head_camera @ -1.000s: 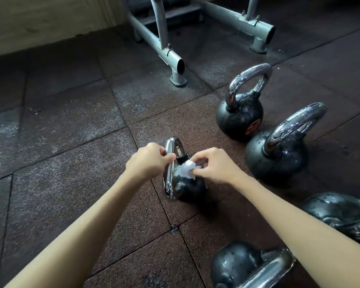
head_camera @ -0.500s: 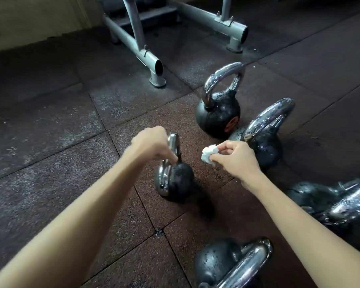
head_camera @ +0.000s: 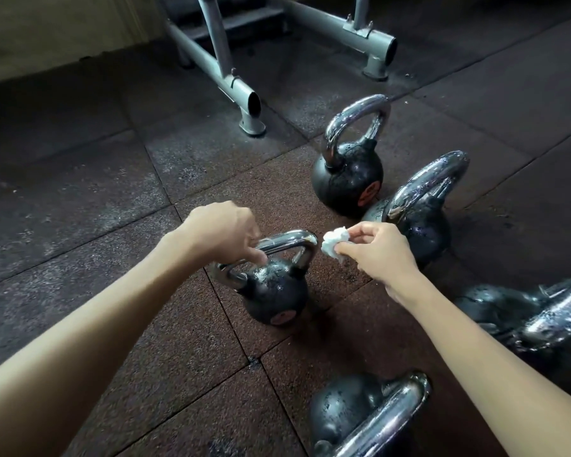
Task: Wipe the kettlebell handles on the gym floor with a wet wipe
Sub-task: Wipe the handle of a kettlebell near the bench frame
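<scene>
A small black kettlebell (head_camera: 272, 291) with a chrome handle (head_camera: 290, 240) stands on the rubber floor in the middle of the view. My left hand (head_camera: 223, 232) grips the left part of that handle. My right hand (head_camera: 376, 250) pinches a crumpled white wet wipe (head_camera: 333, 246) just right of the handle's right corner, a little apart from it. Two more kettlebells stand behind: one upright (head_camera: 348, 179) and one partly hidden by my right hand (head_camera: 422, 219).
A kettlebell (head_camera: 360, 413) lies near the bottom edge and another (head_camera: 534, 318) at the right edge. A grey metal rack frame (head_camera: 234, 80) with two feet stands at the back on the dark rubber tiles (head_camera: 80, 199). A pale wall runs along the top left.
The small kettlebell has been turned under my left hand, so its handle now faces me broadside. The wipe came off the handle and sits beside its right corner.
</scene>
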A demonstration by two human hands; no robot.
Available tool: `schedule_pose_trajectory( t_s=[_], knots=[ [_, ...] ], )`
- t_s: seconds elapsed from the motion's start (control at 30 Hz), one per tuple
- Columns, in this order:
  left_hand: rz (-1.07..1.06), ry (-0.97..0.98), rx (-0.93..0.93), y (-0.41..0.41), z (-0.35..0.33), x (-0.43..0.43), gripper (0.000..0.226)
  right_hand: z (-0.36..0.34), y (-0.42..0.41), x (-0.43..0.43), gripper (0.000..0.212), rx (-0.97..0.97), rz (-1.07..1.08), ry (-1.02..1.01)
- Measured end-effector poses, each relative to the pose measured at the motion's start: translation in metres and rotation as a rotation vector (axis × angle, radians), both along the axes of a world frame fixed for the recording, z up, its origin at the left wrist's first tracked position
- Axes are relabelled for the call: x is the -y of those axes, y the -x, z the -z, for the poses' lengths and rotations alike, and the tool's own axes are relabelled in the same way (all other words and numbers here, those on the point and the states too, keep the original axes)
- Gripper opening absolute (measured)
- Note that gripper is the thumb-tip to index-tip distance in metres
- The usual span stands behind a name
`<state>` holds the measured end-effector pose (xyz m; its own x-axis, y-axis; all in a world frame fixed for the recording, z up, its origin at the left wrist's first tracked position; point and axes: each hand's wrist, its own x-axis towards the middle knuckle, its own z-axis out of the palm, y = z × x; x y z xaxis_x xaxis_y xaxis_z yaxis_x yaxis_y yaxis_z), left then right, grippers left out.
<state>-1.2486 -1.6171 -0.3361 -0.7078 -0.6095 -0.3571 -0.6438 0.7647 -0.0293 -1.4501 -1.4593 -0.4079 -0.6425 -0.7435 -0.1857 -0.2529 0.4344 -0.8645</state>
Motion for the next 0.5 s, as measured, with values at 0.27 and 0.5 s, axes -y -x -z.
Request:
schedule_pose_trajectory(
  t_s=[0.27, 0.5],
  knots=[
    [-0.101, 0.320, -0.114, -0.022, 0.027, -0.048, 0.067, -0.001, 0.003, -0.006, 0.017, -0.006, 0.019, -0.020],
    [-0.179, 0.306, -0.016, -0.017, 0.016, -0.051, 0.068, -0.002, 0.002, -0.005, 0.018, -0.020, 0.009, -0.032]
  ],
)
